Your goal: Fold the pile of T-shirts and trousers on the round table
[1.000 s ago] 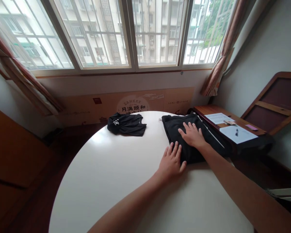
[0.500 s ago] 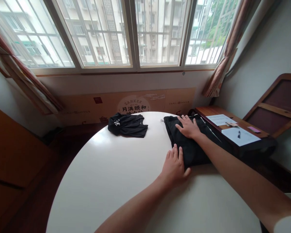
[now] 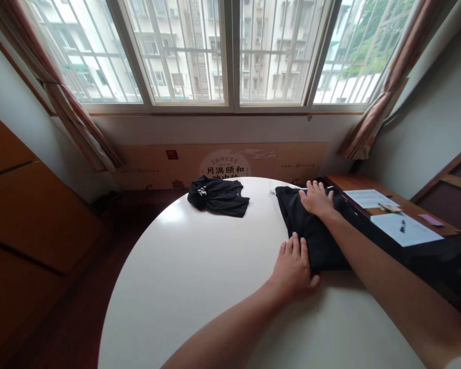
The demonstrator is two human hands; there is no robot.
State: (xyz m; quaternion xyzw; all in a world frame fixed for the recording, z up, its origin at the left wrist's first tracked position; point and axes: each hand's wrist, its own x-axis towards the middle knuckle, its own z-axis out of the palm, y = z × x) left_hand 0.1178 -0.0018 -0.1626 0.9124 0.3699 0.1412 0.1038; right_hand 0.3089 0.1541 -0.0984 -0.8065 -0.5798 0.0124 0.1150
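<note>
A folded black garment lies on the right side of a round white table. My right hand rests flat on the garment's far end, fingers stretched out. My left hand lies flat on the table at the garment's near left corner, fingertips touching its edge. A second black garment with a small white print lies crumpled at the far edge of the table, apart from both hands.
To the right stands a wooden side table with papers and a pen. A printed cardboard panel leans against the wall under a barred window. Curtains hang at both sides. Wooden boards fill the left.
My right hand has slid from the middle of the folded garment to its far end. My left hand has stayed at the near left corner. The view has shifted left.
</note>
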